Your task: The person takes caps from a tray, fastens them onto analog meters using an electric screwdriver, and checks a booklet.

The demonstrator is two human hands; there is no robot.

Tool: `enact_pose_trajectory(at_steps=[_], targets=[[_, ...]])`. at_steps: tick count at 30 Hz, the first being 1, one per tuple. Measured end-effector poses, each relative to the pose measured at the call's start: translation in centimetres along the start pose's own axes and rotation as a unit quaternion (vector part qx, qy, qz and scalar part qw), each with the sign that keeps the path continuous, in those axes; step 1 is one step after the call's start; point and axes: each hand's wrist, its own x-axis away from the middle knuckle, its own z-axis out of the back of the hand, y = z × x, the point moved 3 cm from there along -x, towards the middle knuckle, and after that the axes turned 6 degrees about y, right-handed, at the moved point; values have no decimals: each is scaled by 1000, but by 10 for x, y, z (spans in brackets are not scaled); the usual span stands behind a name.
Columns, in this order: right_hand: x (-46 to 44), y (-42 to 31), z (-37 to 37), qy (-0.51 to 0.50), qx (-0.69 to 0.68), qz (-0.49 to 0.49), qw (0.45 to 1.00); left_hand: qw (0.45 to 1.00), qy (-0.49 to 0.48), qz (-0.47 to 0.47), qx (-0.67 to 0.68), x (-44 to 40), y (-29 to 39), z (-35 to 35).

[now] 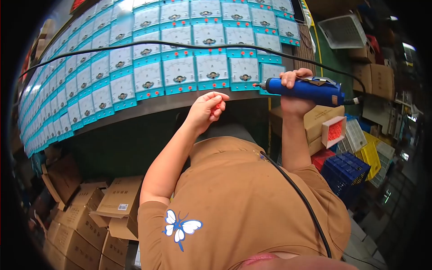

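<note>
My right hand (294, 96) is wrapped round a blue electric screwdriver (315, 91), held level with its bit pointing left. A small red piece (255, 85) shows at the bit's tip, beside the nearest row of panel meters. My left hand (208, 108) is closed, fingers curled over small red pieces (218, 106) that look like plastic caps. It is just short of the table edge, apart from the meters. Many analog meters (179, 72) with white faces and teal bases lie in rows, several with red terminals along their front edges.
A black cable (193, 46) arcs over the meters to the screwdriver's rear. At right are a box of red parts (334, 131), a blue crate (345, 170) and a yellow crate (369, 157). Cardboard boxes (119, 202) are stacked at lower left. The grey table edge (157, 104) runs in front.
</note>
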Motion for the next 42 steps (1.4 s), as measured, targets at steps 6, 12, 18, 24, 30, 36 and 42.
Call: enact_pose_trajectory(at_steps=[6,12,18,24,30,36,42], targets=[[17,21,12,-6,43,40,998,999,-3,33,-43,-14,-9,-17],[22,39,15,8,64,54,996,997,-8,64,-49,-14,-27,-9],[21,50,13,-17,84,43,995,996,0,74,-52,-8,-32,-1],[33,64,3,-73,101,2,992,997,3,62,-52,-8,-32,-1],[21,48,8,-12,53,48,997,998,28,44,-44,-15,-29,-4],[16,13,-3,-56,-123,-90,987,999,32,37,19,-25,-27,-21],[32,14,-2,-12,-120,-109,987,999,-1,50,-2,-21,-27,-36]])
